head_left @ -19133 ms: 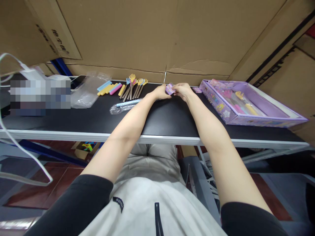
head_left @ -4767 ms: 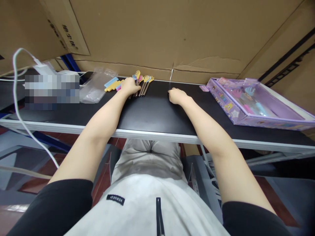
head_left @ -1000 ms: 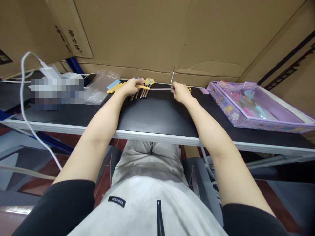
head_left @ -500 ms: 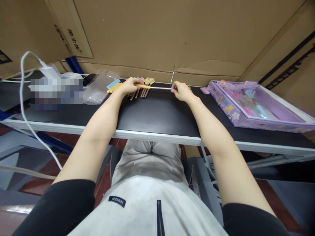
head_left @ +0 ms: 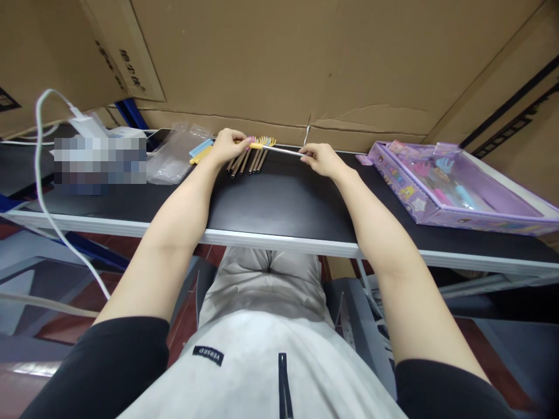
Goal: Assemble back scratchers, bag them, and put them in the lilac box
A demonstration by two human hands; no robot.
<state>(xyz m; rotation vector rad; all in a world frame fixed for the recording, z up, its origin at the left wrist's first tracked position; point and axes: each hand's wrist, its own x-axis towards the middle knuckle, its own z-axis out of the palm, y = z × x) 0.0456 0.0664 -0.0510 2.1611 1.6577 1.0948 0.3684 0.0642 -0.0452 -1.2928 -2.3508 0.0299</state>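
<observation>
Rod [head_left: 283, 151] more aslant over black tabletop [head_left: 279, 201]

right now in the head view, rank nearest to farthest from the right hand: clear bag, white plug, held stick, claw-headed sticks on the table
1. Held stick: in the right hand
2. Claw-headed sticks: to its left
3. Clear bag: farther left
4. White plug: farther left still

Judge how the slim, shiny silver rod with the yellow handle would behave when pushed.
The slim, shiny silver rod is probably stiff, running straight from the yellow handle at the left hand to the right hand. It seems light, being so thin. Its sheen suggests it may be slippery.
</observation>
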